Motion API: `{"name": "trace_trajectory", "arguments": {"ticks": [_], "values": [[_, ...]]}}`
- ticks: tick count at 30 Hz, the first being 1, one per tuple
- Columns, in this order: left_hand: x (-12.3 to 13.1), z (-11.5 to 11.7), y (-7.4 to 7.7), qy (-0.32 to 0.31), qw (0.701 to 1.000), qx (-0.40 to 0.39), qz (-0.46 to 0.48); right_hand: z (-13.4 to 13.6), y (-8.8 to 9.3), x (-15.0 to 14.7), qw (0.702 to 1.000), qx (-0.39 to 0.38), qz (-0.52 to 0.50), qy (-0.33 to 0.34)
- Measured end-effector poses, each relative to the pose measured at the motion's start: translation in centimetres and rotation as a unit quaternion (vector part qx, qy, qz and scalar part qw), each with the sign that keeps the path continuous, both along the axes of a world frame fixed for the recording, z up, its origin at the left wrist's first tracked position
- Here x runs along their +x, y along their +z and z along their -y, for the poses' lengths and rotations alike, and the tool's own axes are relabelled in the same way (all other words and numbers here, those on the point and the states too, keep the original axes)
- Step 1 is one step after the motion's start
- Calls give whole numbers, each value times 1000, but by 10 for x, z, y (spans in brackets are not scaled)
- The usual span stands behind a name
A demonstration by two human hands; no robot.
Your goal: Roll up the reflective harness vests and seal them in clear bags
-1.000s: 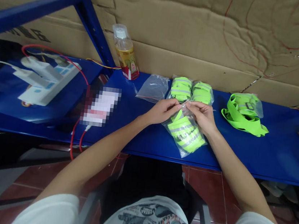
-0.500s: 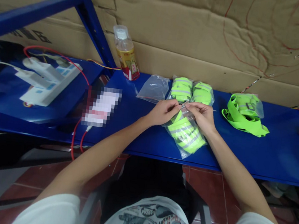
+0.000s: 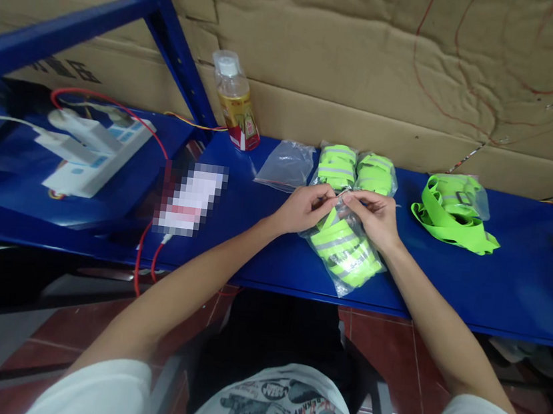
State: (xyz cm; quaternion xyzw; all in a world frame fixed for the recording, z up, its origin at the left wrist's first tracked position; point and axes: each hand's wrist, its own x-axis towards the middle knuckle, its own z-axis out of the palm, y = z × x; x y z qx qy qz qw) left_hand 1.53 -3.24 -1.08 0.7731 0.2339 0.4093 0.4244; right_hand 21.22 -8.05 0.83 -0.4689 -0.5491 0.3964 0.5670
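A clear zip bag [image 3: 344,288] lies near the front edge of the blue table, with a folded neon-yellow reflective strap [image 3: 345,246] inside. My left hand [image 3: 306,207] pinches the bag's top edge between thumb and forefinger. Close beside it, my right hand [image 3: 371,213] pinches the same edge, the fingertips of both hands almost touching. Just behind my hands are two more bagged reflective straps, one on the left [image 3: 337,164] and one on the right [image 3: 375,172]. The fingers partly hide the bag's opening.
An empty clear bag [image 3: 286,163] lies left of the bagged straps, near a bottle [image 3: 238,108]. Loose green straps [image 3: 457,212] sit to the right. A blurred-out phone-like item [image 3: 189,200] and a power strip [image 3: 101,158] with cables are at left. Cardboard [image 3: 326,52] stands behind.
Both hands keep their pinch on the bag's top edge, with only slight finger movement. The whole view has shifted a little.
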Motion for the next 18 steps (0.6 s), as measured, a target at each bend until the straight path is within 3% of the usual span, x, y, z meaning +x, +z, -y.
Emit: {"name": "trace_trajectory", "arguments": {"ticks": [8,18], "values": [[5,1,0,-15,995,-69,63,1,0,0,997,-64,-52,-9],[5,0,1,8,994,-85,62,-1,-1,5,991,-93,-94,2]]}}
